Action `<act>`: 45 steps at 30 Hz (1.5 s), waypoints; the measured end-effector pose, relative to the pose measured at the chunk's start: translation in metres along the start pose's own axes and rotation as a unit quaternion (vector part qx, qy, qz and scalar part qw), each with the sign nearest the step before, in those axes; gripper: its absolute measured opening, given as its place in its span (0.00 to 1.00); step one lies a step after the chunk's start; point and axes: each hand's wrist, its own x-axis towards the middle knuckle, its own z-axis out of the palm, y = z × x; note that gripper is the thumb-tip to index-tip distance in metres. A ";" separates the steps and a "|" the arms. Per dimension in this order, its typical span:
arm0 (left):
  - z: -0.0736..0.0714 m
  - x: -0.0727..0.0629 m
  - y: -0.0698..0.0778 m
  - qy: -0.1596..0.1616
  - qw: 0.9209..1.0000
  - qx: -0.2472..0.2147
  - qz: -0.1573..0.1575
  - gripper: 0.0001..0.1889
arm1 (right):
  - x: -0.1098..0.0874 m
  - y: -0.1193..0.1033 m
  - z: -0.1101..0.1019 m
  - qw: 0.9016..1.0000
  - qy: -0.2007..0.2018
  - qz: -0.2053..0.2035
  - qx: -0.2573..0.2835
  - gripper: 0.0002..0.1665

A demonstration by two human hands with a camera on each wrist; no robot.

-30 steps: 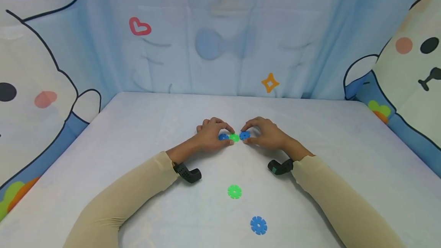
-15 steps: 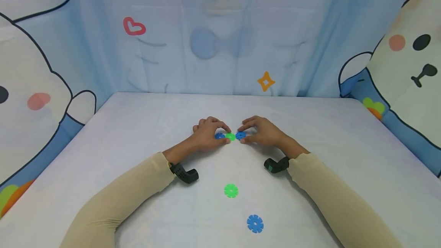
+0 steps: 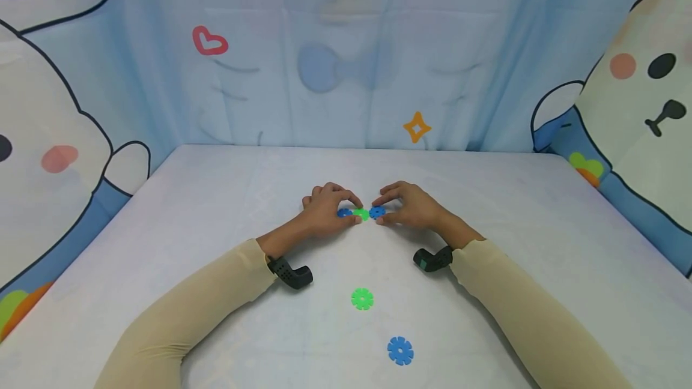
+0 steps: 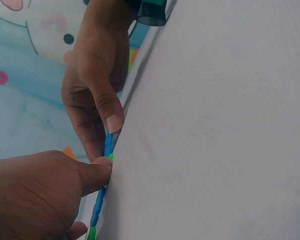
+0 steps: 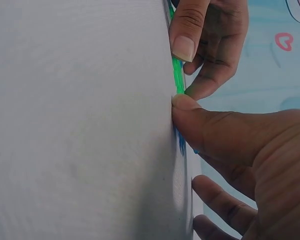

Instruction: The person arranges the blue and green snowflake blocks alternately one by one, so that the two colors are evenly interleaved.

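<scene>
My left hand [image 3: 324, 212] pinches a small green notched disc [image 3: 361, 214] between thumb and index finger. A blue notched disc [image 3: 343, 212] sits on that disc's left, partly hidden by the hand. Beyond this blue disc, a bit of another green piece [image 4: 92, 233] shows at the bottom of the left wrist view. On the other side, my right hand [image 3: 413, 209] pinches a second blue disc [image 3: 376, 212] by its edges. Its rim is right at the green disc's right edge, and the pieces line up in a row, held low at the white tabletop.
Nearer to me on the white table [image 3: 259, 191] lie a loose green disc [image 3: 362, 299] and a loose blue disc [image 3: 400, 351]. A light blue curtain with cartoon prints [image 3: 346, 77] hangs behind the table. Each wrist wears a black camera band [image 3: 292, 274].
The right hand's blue disc has come slightly closer to the green disc. The head view has shifted a little. Both hands keep their pinch, and the loose discs lie where they were.
</scene>
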 end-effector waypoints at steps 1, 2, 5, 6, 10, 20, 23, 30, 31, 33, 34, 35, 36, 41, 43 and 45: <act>0.000 0.000 0.000 0.001 1.000 0.001 0.000 0.15 | 0.000 0.000 0.000 1.000 0.000 0.001 0.000 0.23; 0.000 0.000 0.000 0.001 1.000 0.001 0.000 0.15 | 0.000 0.000 0.000 1.000 -0.001 0.001 0.001 0.23; 0.000 0.000 0.000 0.002 1.000 0.001 0.000 0.15 | -0.001 -0.001 0.000 1.000 -0.003 0.000 0.004 0.23; -0.001 -0.001 0.000 0.002 1.000 0.001 -0.001 0.15 | -0.001 -0.001 0.000 1.000 -0.004 0.001 0.007 0.23; -0.001 -0.001 0.001 0.002 1.000 -0.001 -0.001 0.15 | -0.001 0.000 0.000 1.000 -0.005 0.001 0.008 0.24; -0.001 0.000 0.001 0.002 1.000 -0.001 0.003 0.15 | -0.002 0.001 -0.001 1.000 -0.012 0.005 -0.007 0.24; -0.001 0.000 0.000 0.001 1.000 -0.003 0.005 0.15 | -0.003 0.001 -0.002 1.000 -0.011 0.000 -0.006 0.23; 0.000 0.001 -0.001 0.001 1.000 -0.006 0.006 0.15 | -0.003 0.003 -0.002 1.000 -0.008 -0.013 -0.001 0.21; 0.000 0.001 -0.001 0.002 1.000 -0.007 0.007 0.15 | -0.003 0.003 -0.002 1.000 -0.007 -0.012 0.000 0.21; 0.000 0.001 -0.002 0.003 1.000 -0.007 0.007 0.15 | -0.003 0.003 -0.002 1.000 -0.007 -0.014 0.000 0.20; 0.000 0.001 -0.002 0.003 1.000 -0.007 0.007 0.15 | -0.003 0.004 -0.002 1.000 -0.007 -0.014 0.000 0.20; 0.000 0.001 -0.002 0.003 1.000 -0.007 0.007 0.15 | -0.002 0.004 -0.002 1.000 -0.006 -0.015 -0.001 0.20; 0.000 0.001 -0.002 0.003 1.000 -0.007 0.007 0.15 | -0.002 0.004 -0.001 1.000 -0.006 -0.017 -0.001 0.20; 0.000 0.001 -0.001 0.002 1.000 -0.005 0.004 0.15 | -0.002 0.004 -0.002 1.000 -0.002 -0.024 -0.004 0.20; 0.000 0.001 -0.001 0.003 1.000 -0.004 0.004 0.15 | -0.002 0.004 -0.002 1.000 -0.001 -0.024 -0.005 0.20; 0.000 0.001 -0.001 0.002 1.000 -0.003 0.005 0.15 | -0.002 0.003 -0.001 1.000 -0.001 -0.024 -0.006 0.20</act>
